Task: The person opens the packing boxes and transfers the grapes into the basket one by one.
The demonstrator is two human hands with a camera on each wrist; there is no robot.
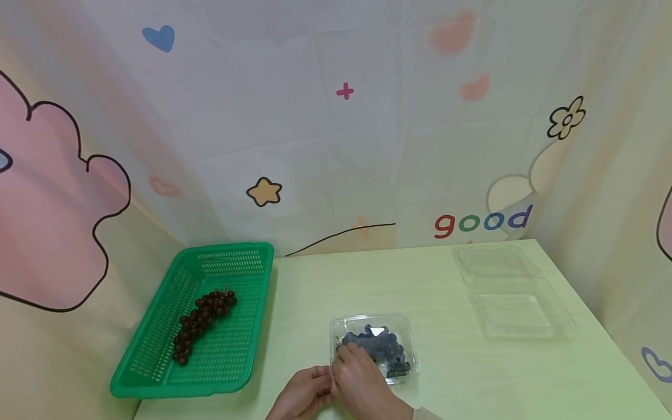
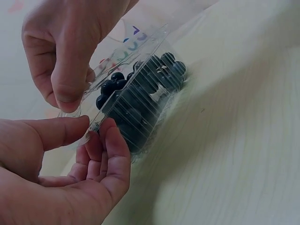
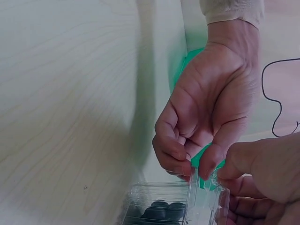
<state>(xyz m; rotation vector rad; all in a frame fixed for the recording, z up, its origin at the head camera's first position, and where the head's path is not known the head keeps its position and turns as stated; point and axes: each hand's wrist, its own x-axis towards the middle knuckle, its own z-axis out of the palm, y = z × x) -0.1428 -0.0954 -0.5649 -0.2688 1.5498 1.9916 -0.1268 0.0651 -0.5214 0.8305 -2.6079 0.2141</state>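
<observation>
A clear plastic clamshell box [image 1: 412, 332] with a bunch of dark blue grapes [image 1: 379, 345] inside sits at the front middle of the table. My left hand [image 1: 307, 389] is at its near left corner. In the left wrist view that hand [image 2: 89, 164] pinches the box's rim between thumb and index finger. Just above, my right hand [image 2: 70, 51] pinches the lid's edge, and a narrow gap shows between lid and base there. The right wrist view shows both hands' fingertips close together at the rim, the left hand [image 3: 206, 103] opposite the right hand [image 3: 267, 173].
On the left stands a green plastic basket [image 1: 178, 389] with a bunch of dark red grapes [image 1: 203, 322] in it. Another clear clamshell box [image 1: 525, 318] lies opened out at the back right. A printed curtain [image 1: 336, 140] hangs behind the table [image 1: 467, 373].
</observation>
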